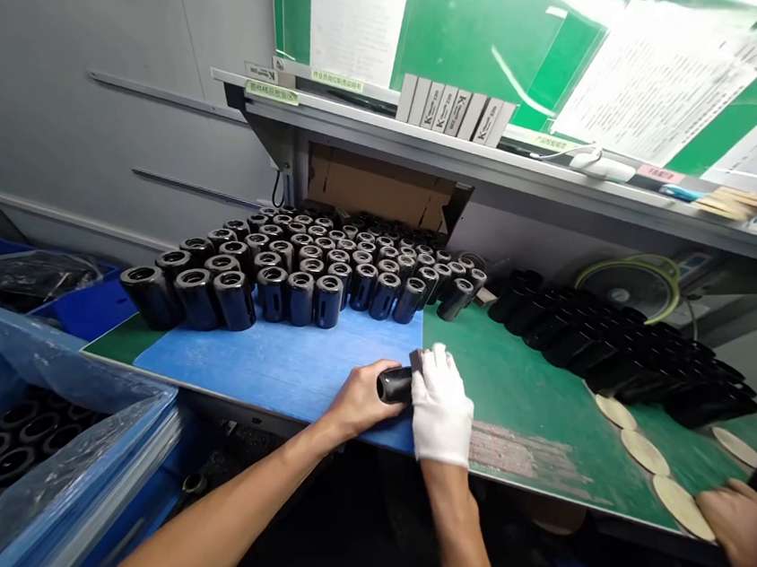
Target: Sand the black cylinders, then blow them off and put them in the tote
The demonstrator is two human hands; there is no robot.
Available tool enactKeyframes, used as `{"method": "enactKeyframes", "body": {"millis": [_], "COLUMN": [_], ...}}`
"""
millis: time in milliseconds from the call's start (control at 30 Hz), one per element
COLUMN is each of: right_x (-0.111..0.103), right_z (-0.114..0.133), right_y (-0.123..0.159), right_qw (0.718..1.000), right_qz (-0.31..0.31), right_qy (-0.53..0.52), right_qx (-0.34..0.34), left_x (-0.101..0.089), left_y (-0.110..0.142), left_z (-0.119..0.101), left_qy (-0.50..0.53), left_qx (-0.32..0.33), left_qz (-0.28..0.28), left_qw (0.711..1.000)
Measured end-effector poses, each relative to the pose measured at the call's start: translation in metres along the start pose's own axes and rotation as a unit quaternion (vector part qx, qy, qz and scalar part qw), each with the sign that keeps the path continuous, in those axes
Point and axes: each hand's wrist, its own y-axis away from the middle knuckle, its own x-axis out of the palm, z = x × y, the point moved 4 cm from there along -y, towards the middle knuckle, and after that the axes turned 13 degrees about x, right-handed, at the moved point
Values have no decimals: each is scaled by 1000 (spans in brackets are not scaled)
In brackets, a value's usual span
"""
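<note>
My bare left hand (359, 397) is closed around a glossy black hollow cylinder (395, 384), which lies on its side just above the front of the bench. My right hand (445, 408) wears a white glove and grips a small dark flat block (416, 361) against the cylinder's right end. The glove hides most of the block and that end of the cylinder. Beyond my hands, several rows of upright black cylinders (299, 299) with ringed tops stand on a blue mat (235, 363).
At lower left, a plastic-lined blue crate (134, 420) holds more black cylinders. Dark cylinders (615, 345) crowd the right of the green bench top (510, 379), near pale discs (645, 452) and a fan (628, 287). Another person's hand (741, 529) is at far right. A shelf (368, 125) overhangs the back.
</note>
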Motion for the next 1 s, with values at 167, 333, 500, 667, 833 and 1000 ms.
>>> {"method": "enactKeyframes", "body": {"millis": [167,333,500,667,833,1000], "right_x": [0,1,-5,-15,-10,-13], "right_z": [-26,-84,-77,-36,7,18], "right_y": [-21,-56,-1,37,6,-4], "right_qw": [993,967,949,976,998,997], "right_qz": [47,19,-4,-6,53,68], "right_qy": [-74,-166,-268,-196,-22,27], "right_qx": [75,190,168,95,-11,-18], "left_x": [1,-2,-2,-2,0,1], "left_y": [1,5,5,4,3,1], "left_z": [-1,2,2,2,-7,-10], "left_qy": [7,-20,-22,-21,-18,-14], "left_qx": [5,-12,-18,-28,-16,-32], "left_qz": [18,-4,-2,-8,9,7], "left_qw": [1000,1000,1000,999,1000,999]}}
